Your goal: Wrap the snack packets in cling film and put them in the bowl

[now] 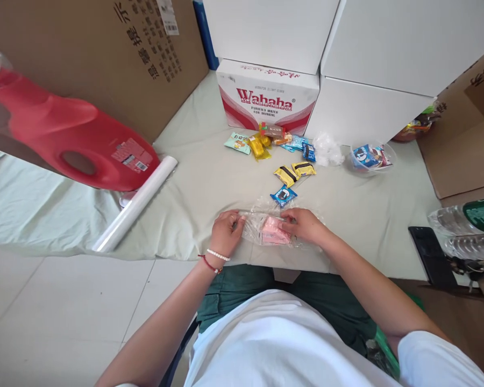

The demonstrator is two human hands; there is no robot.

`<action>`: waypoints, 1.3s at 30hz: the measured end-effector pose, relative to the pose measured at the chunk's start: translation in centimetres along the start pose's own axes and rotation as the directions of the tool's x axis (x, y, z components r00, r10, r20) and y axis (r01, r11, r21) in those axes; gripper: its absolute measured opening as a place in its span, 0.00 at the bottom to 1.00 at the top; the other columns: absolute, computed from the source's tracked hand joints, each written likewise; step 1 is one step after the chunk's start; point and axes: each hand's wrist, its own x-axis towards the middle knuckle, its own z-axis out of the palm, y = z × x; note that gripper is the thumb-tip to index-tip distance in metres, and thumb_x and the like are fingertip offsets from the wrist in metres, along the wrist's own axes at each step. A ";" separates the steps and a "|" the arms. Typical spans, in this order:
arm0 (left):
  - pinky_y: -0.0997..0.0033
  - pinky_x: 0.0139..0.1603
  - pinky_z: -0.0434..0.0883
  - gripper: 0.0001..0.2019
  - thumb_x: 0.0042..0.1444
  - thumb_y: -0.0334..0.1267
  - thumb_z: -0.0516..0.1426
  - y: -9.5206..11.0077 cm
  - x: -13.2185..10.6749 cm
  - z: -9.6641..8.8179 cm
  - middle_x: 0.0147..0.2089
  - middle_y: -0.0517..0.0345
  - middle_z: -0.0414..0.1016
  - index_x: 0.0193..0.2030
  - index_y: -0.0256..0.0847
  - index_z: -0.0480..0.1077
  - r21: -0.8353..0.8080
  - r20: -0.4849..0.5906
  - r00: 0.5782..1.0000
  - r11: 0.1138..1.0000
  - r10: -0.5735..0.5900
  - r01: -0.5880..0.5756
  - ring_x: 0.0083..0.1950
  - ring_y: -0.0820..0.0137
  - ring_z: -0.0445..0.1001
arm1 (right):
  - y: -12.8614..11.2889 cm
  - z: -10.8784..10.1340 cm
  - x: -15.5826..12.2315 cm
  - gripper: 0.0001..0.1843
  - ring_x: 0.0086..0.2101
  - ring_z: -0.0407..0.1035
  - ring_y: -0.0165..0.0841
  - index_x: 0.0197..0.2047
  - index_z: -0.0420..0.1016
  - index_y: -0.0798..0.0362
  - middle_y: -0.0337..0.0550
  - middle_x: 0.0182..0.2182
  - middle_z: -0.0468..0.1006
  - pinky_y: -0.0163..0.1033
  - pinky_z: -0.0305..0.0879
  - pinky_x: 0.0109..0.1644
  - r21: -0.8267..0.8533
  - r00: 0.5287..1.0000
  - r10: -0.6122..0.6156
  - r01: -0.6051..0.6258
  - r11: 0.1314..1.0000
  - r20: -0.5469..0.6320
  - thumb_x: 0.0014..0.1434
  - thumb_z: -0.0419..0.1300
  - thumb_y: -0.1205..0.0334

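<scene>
My left hand (226, 232), with a white bead bracelet and a red cord at the wrist, pinches the left edge of a clear plastic bag (251, 228) lying on the cloth-covered table. Inside or on the crinkled film are pink wrapped snack packets (275, 232); I cannot tell how many. My right hand (305, 226) has its thumb and fingers closed on the right side of the pink packets. Just beyond the bag lies a blue snack packet (283, 195), and two yellow snack packets (293, 173) rest farther back.
Farther back lie assorted wrapped snacks (262, 141), crumpled clear plastic (328, 150) and a clear bowl (373, 158) of packets, before a Wahaha carton (268, 99). A plastic film roll (137, 203) and red jug (84, 140) stand left; a phone (431, 255) and bottles (468, 220) lie right.
</scene>
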 end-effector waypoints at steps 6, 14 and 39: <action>0.57 0.53 0.76 0.16 0.70 0.46 0.50 0.3 -0.1 -0.1 0.41 0.54 0.80 0.34 0.43 0.71 -0.005 -0.078 0.994 0.997 -0.076 0.075 0.48 0.63 0.79 | -0.4 1.0 -0.2 0.09 0.36 0.72 0.33 0.43 0.84 0.53 0.42 0.36 0.77 0.35 0.63 0.41 0.131 0.996 -0.062 0.069 0.989 -0.059 0.62 0.62 0.65; 0.46 0.63 0.68 0.07 0.66 0.35 0.56 5.3 -2.9 -4.5 0.51 0.47 0.74 0.50 0.44 0.70 0.171 -0.567 0.816 0.985 0.110 -0.014 0.61 0.56 0.72 | -1.0 1.6 -0.9 0.13 0.37 0.74 0.36 0.38 0.83 0.51 0.43 0.35 0.81 0.37 0.64 0.40 0.066 0.994 -0.093 0.097 0.993 -0.064 0.66 0.56 0.66; 0.48 0.56 0.61 0.18 0.68 0.35 0.52 7.6 -5.1 1.5 0.58 0.51 0.82 0.60 0.50 0.76 0.294 0.119 0.962 0.917 0.244 -0.269 0.58 0.55 0.74 | -1.3 -1.7 4.3 0.15 0.44 0.67 0.45 0.49 0.81 0.53 0.51 0.39 0.81 0.44 0.63 0.47 -0.356 0.979 -0.175 0.127 0.926 -0.105 0.63 0.66 0.54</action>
